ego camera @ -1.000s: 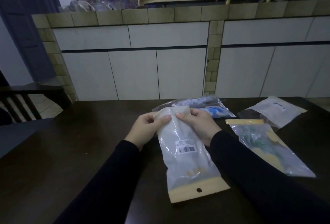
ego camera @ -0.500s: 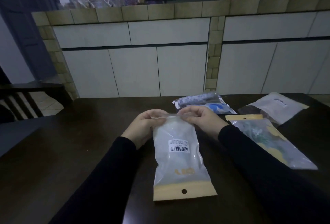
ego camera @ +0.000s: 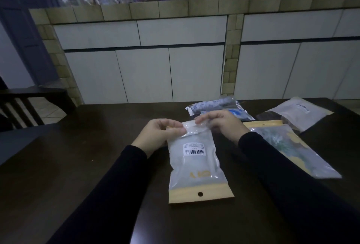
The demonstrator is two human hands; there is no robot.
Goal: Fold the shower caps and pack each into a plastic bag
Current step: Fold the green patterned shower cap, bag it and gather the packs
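A person in black sleeves works at a dark table, centre frame. The left hand and right hand each pinch the folded-over top flap of a frosted plastic bag, fingers clamped on its upper edge. The bag lies flat on the table, barcode label facing up, its tan header strip with hang hole nearest the camera. Three more packed bags lie at right: one with a blue print, a pale one, and a tan-topped one just beside the right sleeve.
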